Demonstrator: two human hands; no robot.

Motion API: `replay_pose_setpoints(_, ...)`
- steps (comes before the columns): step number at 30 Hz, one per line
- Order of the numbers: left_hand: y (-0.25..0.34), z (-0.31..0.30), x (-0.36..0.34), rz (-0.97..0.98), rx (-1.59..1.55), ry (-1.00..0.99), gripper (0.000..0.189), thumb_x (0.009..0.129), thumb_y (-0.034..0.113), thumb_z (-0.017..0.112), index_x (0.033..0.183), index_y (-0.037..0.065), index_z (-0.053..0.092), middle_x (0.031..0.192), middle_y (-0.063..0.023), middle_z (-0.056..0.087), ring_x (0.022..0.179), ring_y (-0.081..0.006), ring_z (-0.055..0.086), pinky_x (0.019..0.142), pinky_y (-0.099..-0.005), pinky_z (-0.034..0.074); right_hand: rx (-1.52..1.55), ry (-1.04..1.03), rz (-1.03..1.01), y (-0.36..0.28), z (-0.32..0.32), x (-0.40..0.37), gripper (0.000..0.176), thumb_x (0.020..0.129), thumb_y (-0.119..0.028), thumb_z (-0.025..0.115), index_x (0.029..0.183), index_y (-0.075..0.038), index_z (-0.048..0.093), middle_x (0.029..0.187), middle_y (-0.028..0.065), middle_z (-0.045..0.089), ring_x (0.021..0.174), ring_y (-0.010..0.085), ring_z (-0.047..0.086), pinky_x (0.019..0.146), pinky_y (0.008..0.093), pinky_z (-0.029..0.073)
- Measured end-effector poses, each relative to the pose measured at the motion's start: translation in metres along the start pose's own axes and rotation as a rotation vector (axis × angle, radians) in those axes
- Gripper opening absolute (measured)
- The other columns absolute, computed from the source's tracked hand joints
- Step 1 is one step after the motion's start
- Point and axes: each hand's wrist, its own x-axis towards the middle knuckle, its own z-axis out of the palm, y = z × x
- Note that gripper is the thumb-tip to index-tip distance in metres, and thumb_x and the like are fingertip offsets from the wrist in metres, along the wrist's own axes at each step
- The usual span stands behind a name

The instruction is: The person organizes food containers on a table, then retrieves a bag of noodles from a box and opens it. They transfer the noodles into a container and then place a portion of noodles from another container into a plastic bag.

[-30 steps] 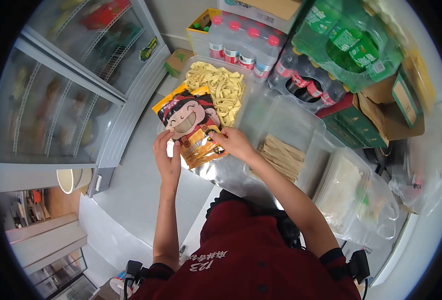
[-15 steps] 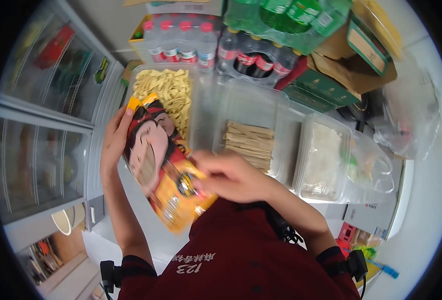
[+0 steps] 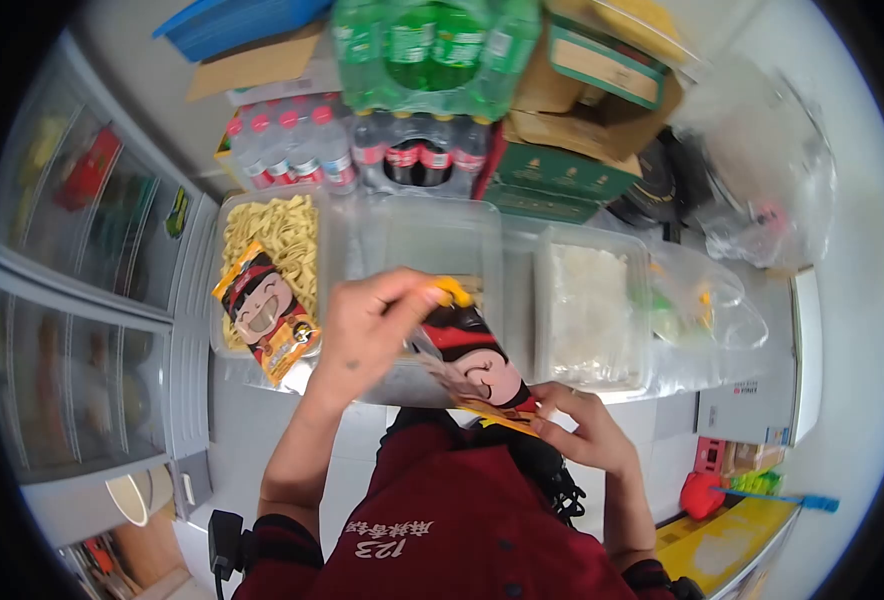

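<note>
My left hand (image 3: 367, 325) pinches the yellow top corner of a red and yellow packet (image 3: 487, 375) with a cartoon face. The packet hangs slanted in front of my body, and my right hand (image 3: 587, 428) grips its lower end. A second cartoon-face packet (image 3: 267, 310) lies on the wide noodles (image 3: 287, 235) in the left plastic tub. Behind the held packet stands the middle tub (image 3: 442, 235); the brown strips in it are mostly hidden by the packet and my left hand.
A tub of white, film-wrapped food (image 3: 592, 315) stands right, beside a clear plastic bag (image 3: 707, 310). Bottle packs (image 3: 432, 50) and a green carton (image 3: 562, 175) line the back. A glass-door fridge (image 3: 82, 300) is on the left.
One packet now rests on the noodles, away from my hands. Another is stretched between both hands, further right. The view has shifted, and the tubs appear further left.
</note>
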Motion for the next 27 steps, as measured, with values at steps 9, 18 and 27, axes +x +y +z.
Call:
replay_pose_setpoints(9, 0.069, 0.107, -0.011, 0.154, 0.182, -0.642, 0.018, 0.074, 0.016, 0.059, 0.070, -0.001, 0.058, 0.047, -0.0091, 0.044, 0.041, -0.0123, 0.037, 0.043, -0.0261, 0.034, -0.336, -0.164, -0.155, -0.051, -0.082, -0.006, 0.026, 0.078, -0.027, 0.059, 0.075, -0.002, 0.050, 0.057, 0.0065, 0.047, 0.052, 0.0187, 0.048, 0.049, 0.0288, 0.037)
replay_pose_setpoints(18, -0.019, 0.193, -0.033, -0.424, -0.249, -0.797, 0.024, 0.083, 0.019, 0.050, 0.088, -0.003, 0.058, 0.080, -0.0024, 0.059, 0.071, -0.0044, 0.052, 0.063, -0.0190, 0.042, 0.517, 0.024, 0.332, 0.065, -0.075, -0.059, 0.029, 0.085, -0.032, 0.048, 0.072, -0.008, 0.056, 0.059, -0.0061, 0.044, 0.048, 0.0031, 0.034, 0.043, 0.0182, 0.028)
replay_pose_setpoints(27, -0.042, 0.253, -0.072, -0.634, -0.263, -0.802, 0.027, 0.084, 0.022, 0.049, 0.093, -0.002, 0.057, 0.085, -0.0050, 0.059, 0.075, -0.0069, 0.054, 0.067, -0.0193, 0.042, 0.560, 0.027, 0.434, 0.117, -0.084, -0.122, 0.028, 0.085, -0.035, 0.048, 0.073, -0.010, 0.056, 0.059, -0.0088, 0.042, 0.048, 0.0007, 0.030, 0.043, 0.0170, 0.023)
